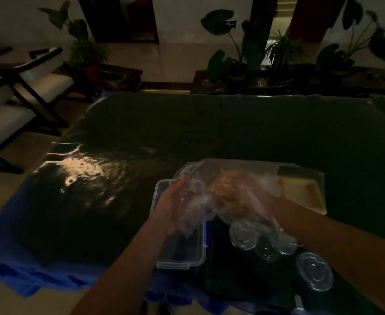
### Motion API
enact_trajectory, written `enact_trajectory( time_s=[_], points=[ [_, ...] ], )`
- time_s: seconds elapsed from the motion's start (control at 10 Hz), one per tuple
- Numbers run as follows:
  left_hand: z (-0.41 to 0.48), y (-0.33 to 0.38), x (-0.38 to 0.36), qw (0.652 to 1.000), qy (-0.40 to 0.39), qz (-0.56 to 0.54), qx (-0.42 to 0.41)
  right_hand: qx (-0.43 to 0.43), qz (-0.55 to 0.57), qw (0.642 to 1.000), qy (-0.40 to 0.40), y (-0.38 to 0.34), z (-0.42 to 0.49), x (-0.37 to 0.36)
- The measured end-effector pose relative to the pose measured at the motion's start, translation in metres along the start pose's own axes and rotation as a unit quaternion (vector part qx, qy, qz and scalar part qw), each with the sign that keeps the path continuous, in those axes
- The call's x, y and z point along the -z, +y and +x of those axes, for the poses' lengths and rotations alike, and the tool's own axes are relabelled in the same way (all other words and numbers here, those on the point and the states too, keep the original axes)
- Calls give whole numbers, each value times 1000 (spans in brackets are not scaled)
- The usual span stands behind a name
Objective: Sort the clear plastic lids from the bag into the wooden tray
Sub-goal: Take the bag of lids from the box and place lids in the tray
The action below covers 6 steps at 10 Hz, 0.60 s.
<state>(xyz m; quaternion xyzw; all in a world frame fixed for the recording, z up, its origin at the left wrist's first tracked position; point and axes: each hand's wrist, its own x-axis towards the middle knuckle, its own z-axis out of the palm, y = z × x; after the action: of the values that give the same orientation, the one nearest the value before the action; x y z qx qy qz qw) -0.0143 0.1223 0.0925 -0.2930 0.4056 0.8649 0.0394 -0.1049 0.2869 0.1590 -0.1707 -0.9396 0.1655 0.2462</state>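
Dim shot, motion blur. Your left hand [171, 208] grips the near-left side of the clear plastic bag [221, 185], fingers curled shut on the film. Your right hand [239, 196] is inside the bag, seen through the plastic; can't tell if its fingers are closed on anything. The bag is lifted above the desk [209, 128], which is dark with a glossy cover. A clear plastic box [180, 258] sits under your left hand, near centre. The wooden tray [307, 189] lies right of the bag, partly hidden behind it. Three clear lids [266, 244] sit in a row just below the bag's lower end, on the desk or still in the film, unclear. One more single lid [314, 271] lies apart on the desk, near right.
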Motion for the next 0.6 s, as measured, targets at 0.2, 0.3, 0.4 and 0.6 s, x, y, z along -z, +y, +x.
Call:
enact_trajectory(
  time_s=[0.2, 0.3, 0.4, 0.6],
  points=[
    [5, 0, 8, 999, 27, -30, 5, 311, 270, 831, -372, 46, 26, -2],
    [6, -2, 5, 999, 38, -16, -11, 154, 394, 817, -393, 57, 38, 3],
    [7, -4, 3, 997, 66, -13, -40, 74, 419, 820, -383, 73, 56, 16],
    [5, 5, -9, 991, 102, -6, -82, -9, 429, 848, -311, 116, 94, 26]
  ],
)
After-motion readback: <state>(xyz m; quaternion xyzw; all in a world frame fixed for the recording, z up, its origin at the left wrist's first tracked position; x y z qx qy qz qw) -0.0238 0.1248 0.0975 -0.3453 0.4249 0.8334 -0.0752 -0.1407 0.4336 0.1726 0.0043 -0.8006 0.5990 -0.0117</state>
